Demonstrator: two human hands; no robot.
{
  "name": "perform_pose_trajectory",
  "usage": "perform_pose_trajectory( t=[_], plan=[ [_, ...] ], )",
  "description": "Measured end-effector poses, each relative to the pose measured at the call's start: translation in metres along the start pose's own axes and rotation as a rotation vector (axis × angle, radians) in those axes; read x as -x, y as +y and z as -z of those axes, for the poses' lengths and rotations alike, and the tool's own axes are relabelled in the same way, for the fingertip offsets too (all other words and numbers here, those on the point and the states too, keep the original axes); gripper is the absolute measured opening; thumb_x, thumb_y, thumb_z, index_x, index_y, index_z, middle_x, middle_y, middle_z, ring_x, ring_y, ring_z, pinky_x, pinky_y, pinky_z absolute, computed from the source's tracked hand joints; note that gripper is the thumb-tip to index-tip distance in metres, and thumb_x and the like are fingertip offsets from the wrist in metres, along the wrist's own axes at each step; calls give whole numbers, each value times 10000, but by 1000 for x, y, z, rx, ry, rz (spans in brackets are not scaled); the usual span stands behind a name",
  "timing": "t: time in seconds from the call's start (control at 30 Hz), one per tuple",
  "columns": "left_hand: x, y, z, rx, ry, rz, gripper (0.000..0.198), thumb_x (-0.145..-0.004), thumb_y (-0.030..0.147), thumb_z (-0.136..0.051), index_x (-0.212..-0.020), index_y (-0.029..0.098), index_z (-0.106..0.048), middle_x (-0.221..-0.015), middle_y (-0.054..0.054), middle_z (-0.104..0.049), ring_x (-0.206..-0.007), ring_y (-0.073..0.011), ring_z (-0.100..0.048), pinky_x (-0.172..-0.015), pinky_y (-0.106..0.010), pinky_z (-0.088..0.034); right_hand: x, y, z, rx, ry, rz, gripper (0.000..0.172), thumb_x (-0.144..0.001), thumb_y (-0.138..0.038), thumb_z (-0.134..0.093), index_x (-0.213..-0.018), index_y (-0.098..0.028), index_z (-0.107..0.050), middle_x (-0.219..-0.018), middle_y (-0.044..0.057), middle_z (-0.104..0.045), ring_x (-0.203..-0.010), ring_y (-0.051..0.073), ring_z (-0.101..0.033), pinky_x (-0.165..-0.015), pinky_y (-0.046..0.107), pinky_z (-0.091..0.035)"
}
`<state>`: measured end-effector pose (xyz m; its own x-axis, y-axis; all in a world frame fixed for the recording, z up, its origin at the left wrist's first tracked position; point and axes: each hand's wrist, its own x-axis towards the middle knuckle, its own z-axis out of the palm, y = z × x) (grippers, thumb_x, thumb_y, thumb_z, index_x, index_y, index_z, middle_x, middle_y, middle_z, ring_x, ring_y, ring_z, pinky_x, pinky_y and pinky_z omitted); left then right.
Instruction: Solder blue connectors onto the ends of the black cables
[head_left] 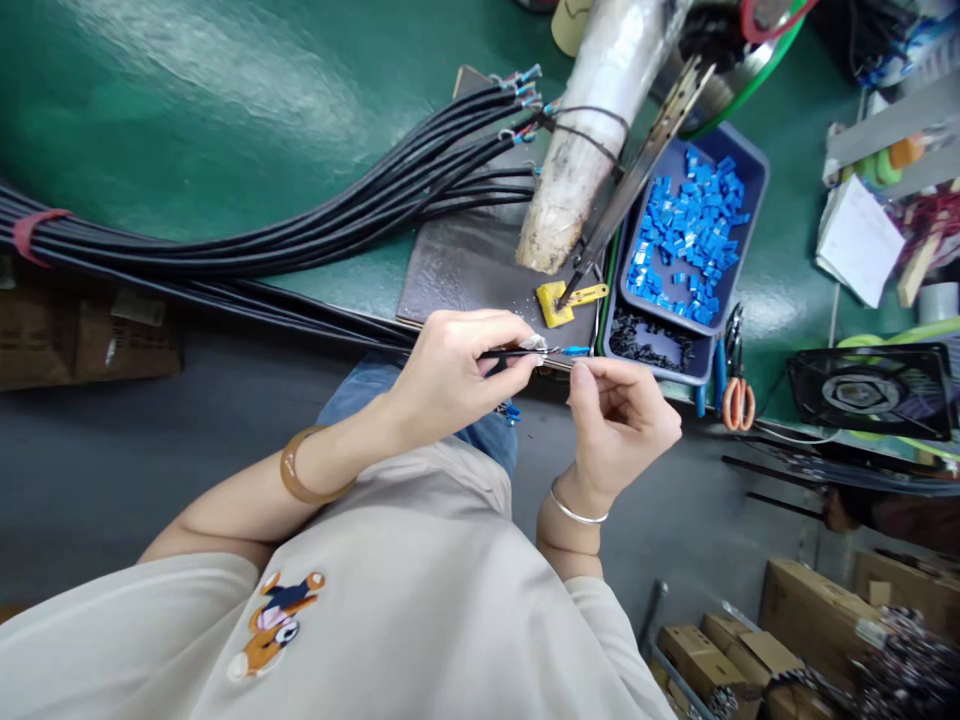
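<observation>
My left hand (469, 375) pinches a black cable (499, 352) near its end, thumb and forefinger closed, with white wrapping on the fingertips. Thin wires stick out past these fingers, and a blue piece (576, 351) shows at the wire end. Close by on the right, my right hand (619, 415) is closed in a pinch on a thin wire at the cable's end; its exact grip is partly hidden by the fingertips. Just above both hands, a yellow piece (555, 303) lies on a dark mat (465, 275), with the tip of a long metal tool (622, 190) over it.
A bundle of black cables (300, 245), tied with a red band (31, 235), runs in from the left. A foil-like tube (592, 130) slants overhead. Blue connectors fill a grey-blue tray (752, 225) at right. Orange-handled scissors (739, 403) and a black fan (870, 392) lie beyond.
</observation>
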<state>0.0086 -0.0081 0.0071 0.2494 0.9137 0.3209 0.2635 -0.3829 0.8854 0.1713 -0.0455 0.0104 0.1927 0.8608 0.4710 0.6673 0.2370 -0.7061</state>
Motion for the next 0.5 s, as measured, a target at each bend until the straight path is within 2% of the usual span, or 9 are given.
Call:
perform_pose_trajectory(
  t=[0.23, 0.5],
  plan=[
    [4, -4, -5, -87, 28, -92, 80, -808, 90, -602, -762, 131, -653, -670, 14, -626, -565, -68, -481, -566, -203, -374, 2, 2, -10, 27, -72, 49, 33, -828, -200, -681, -848, -225, -674, -610, -90, -574, -434, 20, -331, -448, 184, -314],
    [6, -8, -7, -150, 42, -153, 73, -852, 121, -615, -839, 118, -686, -693, -1, -648, -585, -70, -511, -583, -196, -399, 1, 4, -9, 49, -85, 52, 45, -837, -218, -675, -877, -223, -655, -614, -91, -563, -432, 17, -309, -446, 185, -305]
  ],
)
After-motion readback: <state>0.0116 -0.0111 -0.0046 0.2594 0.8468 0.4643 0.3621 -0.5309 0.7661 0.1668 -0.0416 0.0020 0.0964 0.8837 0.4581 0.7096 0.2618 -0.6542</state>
